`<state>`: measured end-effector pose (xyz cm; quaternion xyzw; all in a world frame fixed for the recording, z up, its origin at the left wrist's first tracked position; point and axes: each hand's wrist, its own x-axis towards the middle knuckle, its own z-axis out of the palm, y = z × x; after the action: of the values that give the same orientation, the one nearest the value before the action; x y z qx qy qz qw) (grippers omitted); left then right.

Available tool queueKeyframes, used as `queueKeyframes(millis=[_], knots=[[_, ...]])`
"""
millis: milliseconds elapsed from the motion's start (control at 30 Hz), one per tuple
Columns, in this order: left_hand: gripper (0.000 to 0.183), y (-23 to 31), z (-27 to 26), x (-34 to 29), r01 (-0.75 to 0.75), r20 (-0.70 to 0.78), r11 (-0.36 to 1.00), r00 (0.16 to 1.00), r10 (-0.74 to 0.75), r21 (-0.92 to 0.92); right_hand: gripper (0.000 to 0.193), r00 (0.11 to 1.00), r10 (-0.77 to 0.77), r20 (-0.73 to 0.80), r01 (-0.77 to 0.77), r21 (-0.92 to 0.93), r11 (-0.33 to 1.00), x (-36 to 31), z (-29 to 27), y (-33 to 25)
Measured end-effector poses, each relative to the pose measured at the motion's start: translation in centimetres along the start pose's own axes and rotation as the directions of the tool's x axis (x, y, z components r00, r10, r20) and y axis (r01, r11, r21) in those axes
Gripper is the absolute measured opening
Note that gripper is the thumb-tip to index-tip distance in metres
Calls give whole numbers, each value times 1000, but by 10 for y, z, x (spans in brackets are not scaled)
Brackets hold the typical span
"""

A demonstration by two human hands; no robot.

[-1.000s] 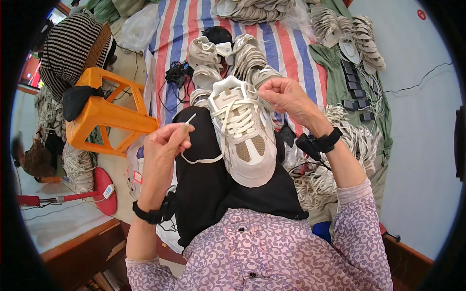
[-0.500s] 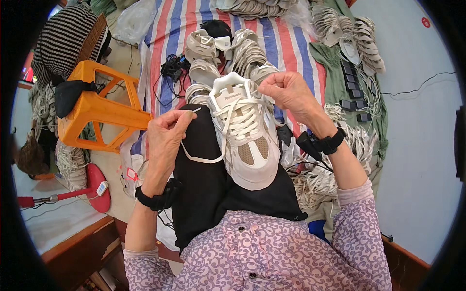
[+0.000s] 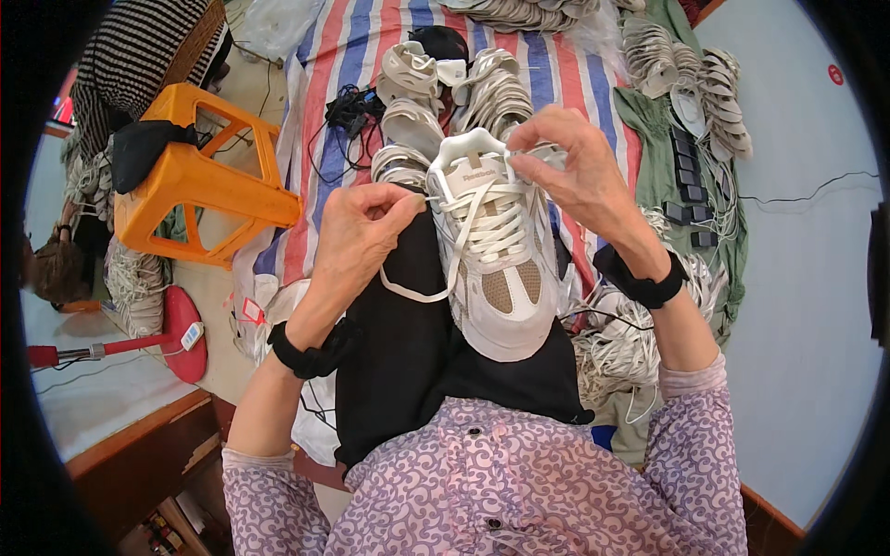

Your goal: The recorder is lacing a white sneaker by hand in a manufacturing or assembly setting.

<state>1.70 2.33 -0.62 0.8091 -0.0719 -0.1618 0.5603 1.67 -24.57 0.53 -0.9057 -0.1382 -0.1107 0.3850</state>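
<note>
A white and beige sneaker (image 3: 508, 320) with tan mesh panels rests on my black-clad lap, toe toward me. Its white flat shoelace (image 3: 486, 230) crosses over the tongue, and one loose length loops out on the left side. My left hand (image 3: 366, 227) is closed in a pinch on the lace's end, just left of the shoe's collar. On the other side, my right hand (image 3: 579, 171) has thumb and forefinger at the upper right edge of the shoe opening, gripping there; its fingertips partly cover that spot.
Beyond the shoe, stacked shoe uppers (image 3: 496, 93) lie on a striped sheet (image 3: 371, 42). An orange stool (image 3: 199, 185) stands at left, near a red round base (image 3: 188, 347). Bundles of white laces (image 3: 621, 343) and a row of black blocks (image 3: 684, 157) are at right.
My left hand has moved right and slightly up with the lace end, nearer the shoe. My right hand's fingers have shifted at the shoe's edge. The view has moved a little.
</note>
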Motion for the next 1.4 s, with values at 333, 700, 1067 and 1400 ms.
queueKeyframes(millis=[333,700,1067,1400], knots=[[20,-4,10,14,-84,-90,990,991,95,117,10,990,-53,129,32,158,987,17,35,-10],[24,2,16,21,-144,-26,957,987,156,251,12,960,-31,279,-48,271,961,25,42,-2],[27,4,10,27,-110,133,959,988,76,263,9,929,-123,350,28,263,964,35,45,-6],[16,10,12,7,-290,-68,929,948,312,232,10,994,-81,68,92,-186,978,62,-51,55]])
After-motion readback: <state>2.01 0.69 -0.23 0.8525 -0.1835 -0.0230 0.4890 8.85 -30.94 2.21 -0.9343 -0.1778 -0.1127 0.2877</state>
